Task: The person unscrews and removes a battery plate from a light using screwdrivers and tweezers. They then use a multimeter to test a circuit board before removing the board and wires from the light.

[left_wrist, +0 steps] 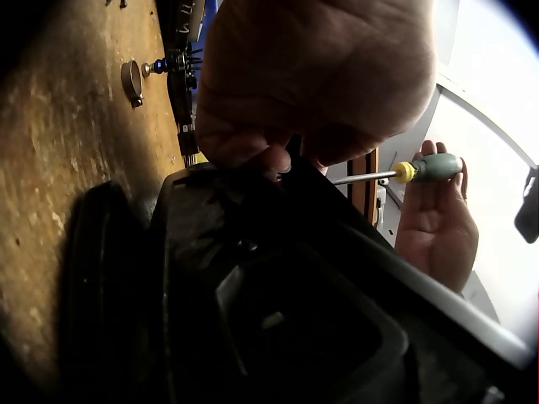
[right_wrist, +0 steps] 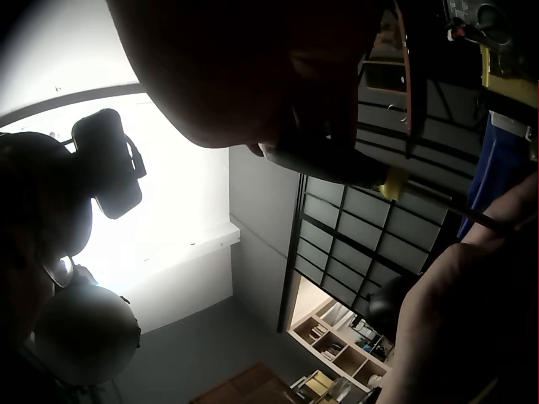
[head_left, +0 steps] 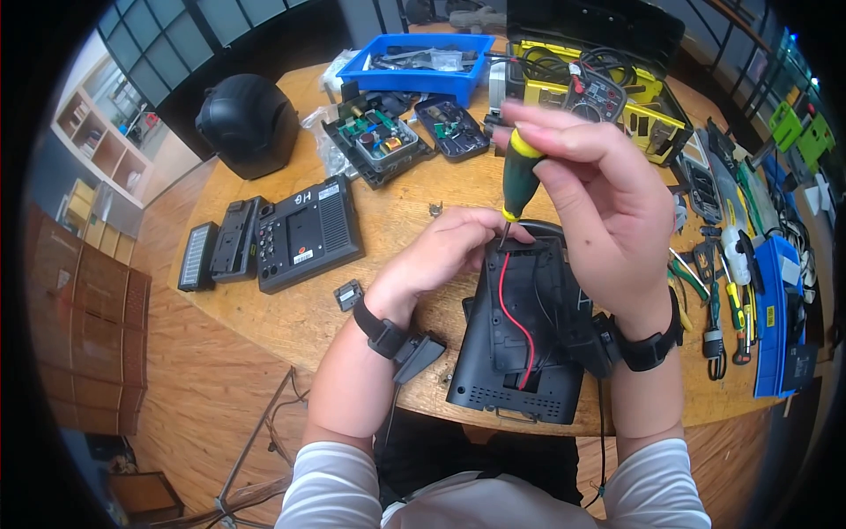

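Observation:
A black plastic housing (head_left: 471, 375) lies on the wooden table in front of me, its inner side up and a red wire (head_left: 501, 286) running down it. My left hand (head_left: 445, 251) grips its far edge, thumb and fingertips close together there in the left wrist view. My right hand (head_left: 617, 189) holds a green and yellow screwdriver (head_left: 520, 181) by the handle between thumb and fingers. The screwdriver stands nearly upright, shaft down, its tip at the housing's far end beside the left fingers. In the right wrist view the screwdriver handle (right_wrist: 328, 160) appears dark against the light.
Black electronic units (head_left: 313, 234) stand at left. A small dark part (head_left: 349, 295) lies near the left wrist. Behind are an opened device with circuit boards (head_left: 374, 141), a blue bin (head_left: 419, 84) and a yellow toolbox (head_left: 652, 132). Hand tools (head_left: 714, 300) line the right side.

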`<act>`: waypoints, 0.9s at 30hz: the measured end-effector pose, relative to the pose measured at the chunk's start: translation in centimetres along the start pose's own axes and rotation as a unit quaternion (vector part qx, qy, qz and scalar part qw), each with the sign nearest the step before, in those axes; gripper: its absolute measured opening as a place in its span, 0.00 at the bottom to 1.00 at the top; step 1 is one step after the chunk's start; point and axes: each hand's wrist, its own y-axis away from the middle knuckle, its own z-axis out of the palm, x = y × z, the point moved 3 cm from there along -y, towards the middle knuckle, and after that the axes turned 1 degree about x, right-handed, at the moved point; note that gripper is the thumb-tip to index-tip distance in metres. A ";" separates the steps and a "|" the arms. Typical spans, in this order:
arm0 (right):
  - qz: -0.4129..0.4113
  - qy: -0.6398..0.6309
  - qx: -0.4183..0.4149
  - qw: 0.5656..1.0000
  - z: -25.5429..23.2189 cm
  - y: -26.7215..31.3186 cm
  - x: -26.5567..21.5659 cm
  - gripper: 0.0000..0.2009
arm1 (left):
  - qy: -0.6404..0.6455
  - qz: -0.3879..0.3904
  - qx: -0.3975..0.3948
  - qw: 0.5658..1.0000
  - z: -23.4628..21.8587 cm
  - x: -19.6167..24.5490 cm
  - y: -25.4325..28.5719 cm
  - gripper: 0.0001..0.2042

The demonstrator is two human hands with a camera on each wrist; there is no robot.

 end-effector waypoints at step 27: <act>-0.001 0.017 0.024 1.000 -0.4 1.3 0.4 0.14 | -0.014 0.005 0.013 1.000 0.2 0.1 -0.1 0.20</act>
